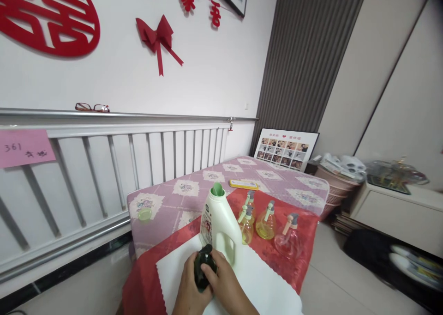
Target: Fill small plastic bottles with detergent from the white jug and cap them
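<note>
Both of my hands are closed around a small dark bottle [200, 274] with a black top, held low over a white mat [266, 282]. My left hand [190, 280] wraps its left side. My right hand [221, 271] grips it from the right, thumb across its front. Just beyond stands a large white detergent jug [221, 218], uncapped, with its green spout [217, 189] showing. Right of the jug are several clear pump bottles: a yellowish one [246, 229], another yellowish one [266, 226] and a pink-tinted one [289, 243]. Yellow liquid shows low in some of them.
A red cloth [141, 273] lies under the mat, over a purple patterned tablecloth [166, 199]. On the tablecloth are a pale green cap [144, 214] and a flat yellow box [243, 184]. A white railing [152, 158] runs along the left. Pink baskets [334, 185] stand at right.
</note>
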`<action>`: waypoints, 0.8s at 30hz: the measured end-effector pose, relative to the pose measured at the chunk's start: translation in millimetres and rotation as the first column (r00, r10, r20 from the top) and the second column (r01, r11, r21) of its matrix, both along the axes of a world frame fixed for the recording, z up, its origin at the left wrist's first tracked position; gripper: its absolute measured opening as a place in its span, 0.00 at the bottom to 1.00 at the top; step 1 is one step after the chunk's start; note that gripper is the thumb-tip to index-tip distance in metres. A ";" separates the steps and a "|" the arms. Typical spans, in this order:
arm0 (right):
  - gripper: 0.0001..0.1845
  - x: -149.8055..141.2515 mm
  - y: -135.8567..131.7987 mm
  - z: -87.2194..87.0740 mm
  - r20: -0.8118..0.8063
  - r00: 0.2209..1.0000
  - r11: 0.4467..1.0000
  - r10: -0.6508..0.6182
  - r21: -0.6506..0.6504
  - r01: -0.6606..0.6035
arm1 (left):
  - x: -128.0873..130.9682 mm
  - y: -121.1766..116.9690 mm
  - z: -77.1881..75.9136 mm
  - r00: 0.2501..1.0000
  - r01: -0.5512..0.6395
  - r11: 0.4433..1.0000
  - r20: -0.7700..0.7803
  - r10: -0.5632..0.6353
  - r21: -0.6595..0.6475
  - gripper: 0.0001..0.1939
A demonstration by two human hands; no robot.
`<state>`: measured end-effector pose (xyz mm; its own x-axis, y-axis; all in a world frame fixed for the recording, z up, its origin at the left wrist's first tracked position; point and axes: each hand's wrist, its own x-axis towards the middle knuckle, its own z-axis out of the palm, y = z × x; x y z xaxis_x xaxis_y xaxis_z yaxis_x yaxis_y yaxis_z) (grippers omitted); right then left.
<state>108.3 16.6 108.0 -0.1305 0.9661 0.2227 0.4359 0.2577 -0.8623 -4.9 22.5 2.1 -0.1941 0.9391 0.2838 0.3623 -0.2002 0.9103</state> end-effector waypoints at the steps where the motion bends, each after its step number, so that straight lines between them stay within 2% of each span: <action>1: 0.18 0.1 0.0 0.9 0.015 1.000 1.000 -0.001 -0.004 0.001 | -0.8 0.5 -1.8 1.000 0.003 1.000 0.005 -0.003 -0.007 0.35; 7: 0.19 -3.3 3.7 8.7 0.101 0.995 0.998 -0.028 -0.053 0.033 | -14.8 7.7 -11.3 0.991 0.135 0.988 0.026 -0.133 -0.076 0.39; 15: 0.15 -9.1 4.6 2.9 0.131 0.987 0.992 -0.096 -0.066 0.105 | -11.6 3.6 -5.9 0.994 0.089 0.993 0.074 -0.083 -0.077 0.37; 20: 0.10 -14.9 5.6 -0.2 0.160 0.971 0.978 -0.179 -0.080 0.193 | -12.5 1.1 -0.2 0.990 0.124 0.986 0.084 -0.115 -0.115 0.41; 24: 0.13 -17.9 6.1 -2.7 0.159 0.968 0.975 -0.196 -0.074 0.210 | -14.1 1.4 3.4 0.991 0.081 0.989 0.117 -0.066 -0.126 0.42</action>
